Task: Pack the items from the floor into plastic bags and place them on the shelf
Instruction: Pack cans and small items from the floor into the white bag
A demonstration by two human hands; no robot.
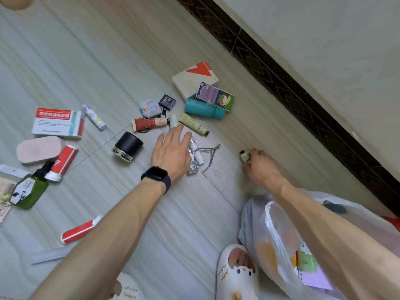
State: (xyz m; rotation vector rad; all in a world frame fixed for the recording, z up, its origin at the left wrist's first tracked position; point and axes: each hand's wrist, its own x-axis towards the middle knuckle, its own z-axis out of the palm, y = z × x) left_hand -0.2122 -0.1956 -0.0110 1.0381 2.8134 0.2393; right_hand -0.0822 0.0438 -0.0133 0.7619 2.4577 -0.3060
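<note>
My right hand (259, 167) pinches a small white bottle with a dark cap (245, 157) near the dark patterned skirting (303, 100). My left hand (171, 152) is flat, with fingers straight and spread, over slim white tubes (198, 155) beside silver metal cuticle nippers (208, 153). A translucent white plastic bag (253, 226), partly filled, sits under my right forearm. Boxes, tubes and bottles lie scattered on the pale tiled floor (86, 61).

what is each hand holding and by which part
The right hand pinches a small white bottle by its lower body, dark cap free. The left hand holds nothing, fingers straight.
</note>
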